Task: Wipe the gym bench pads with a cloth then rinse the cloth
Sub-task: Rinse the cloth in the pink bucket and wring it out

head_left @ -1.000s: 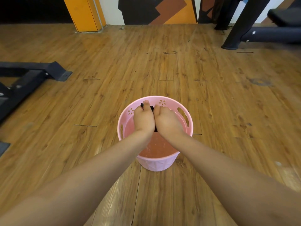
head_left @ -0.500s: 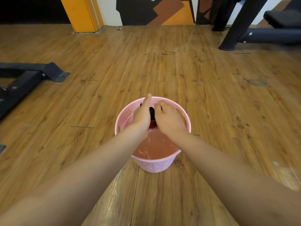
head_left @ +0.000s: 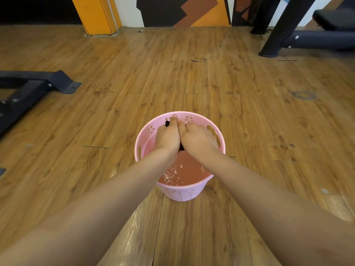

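A pink plastic bucket (head_left: pixel 181 192) with flower cut-outs stands on the wooden floor, holding water that ripples near its front. Above the water, inside the rim, my left hand (head_left: pixel 167 136) and my right hand (head_left: pixel 197 139) press together, both gripping a dark cloth (head_left: pixel 167 123). Only small bits of the cloth show: a tip past my left fingers and a sliver between the wrists. The rest is hidden in my fists.
A black bench base frame (head_left: pixel 34 83) lies on the floor at the left. Another bench with a black leg (head_left: pixel 278 35) and pad (head_left: pixel 336 18) stands at the back right. An orange pillar (head_left: pixel 98 14) rises at the back wall.
My hands, slightly apart half a second ago with the cloth showing between them, have pressed together around it again. The water in the bucket now ripples.
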Demonstrator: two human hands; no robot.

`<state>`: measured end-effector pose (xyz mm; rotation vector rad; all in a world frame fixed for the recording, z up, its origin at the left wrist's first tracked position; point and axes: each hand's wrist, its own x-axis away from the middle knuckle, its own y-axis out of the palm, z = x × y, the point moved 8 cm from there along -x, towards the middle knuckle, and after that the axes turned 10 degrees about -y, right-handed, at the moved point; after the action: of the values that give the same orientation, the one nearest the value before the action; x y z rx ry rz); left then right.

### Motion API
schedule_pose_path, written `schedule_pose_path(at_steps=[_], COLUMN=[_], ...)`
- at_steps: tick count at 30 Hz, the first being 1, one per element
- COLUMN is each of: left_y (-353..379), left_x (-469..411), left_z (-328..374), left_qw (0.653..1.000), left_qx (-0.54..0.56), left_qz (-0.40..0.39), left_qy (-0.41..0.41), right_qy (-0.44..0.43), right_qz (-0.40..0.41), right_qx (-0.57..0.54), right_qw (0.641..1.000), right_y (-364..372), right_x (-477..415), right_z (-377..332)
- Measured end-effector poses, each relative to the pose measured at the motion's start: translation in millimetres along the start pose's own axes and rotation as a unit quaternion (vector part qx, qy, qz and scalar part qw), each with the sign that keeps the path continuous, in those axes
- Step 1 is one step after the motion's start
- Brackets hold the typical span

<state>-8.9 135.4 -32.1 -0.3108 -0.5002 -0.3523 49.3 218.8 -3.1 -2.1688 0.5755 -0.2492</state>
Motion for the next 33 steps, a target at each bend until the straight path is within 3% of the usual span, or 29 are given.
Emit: schedule_pose_path(at_steps=[8, 15, 25, 33], left_y=[-2, -6, -3, -6], left_x=[2, 10, 25, 24], left_z=[16, 19, 32, 60], left_qw=[0.999, 0.995, 0.995, 0.988], left_qx=[-0.006, -0.019, -0.013, 0.003], left_qz=[0.001, 0.002, -0.021, -0.025], left_qy=[0.05, 0.099, 0.095, 0.154], right_qy=[-0.067, -0.085, -0.071, -0.059], right_qz=[0.04, 0.008, 0.043, 0.08], right_qx=[0.001, 0.049, -0.031, -0.102], right_qw=[0.997, 0.995, 0.996, 0.99], right_y=[-7, -4, -19, -40], right_x=[-2, -1, 1, -4], right_z=[-11, -14, -11, -14])
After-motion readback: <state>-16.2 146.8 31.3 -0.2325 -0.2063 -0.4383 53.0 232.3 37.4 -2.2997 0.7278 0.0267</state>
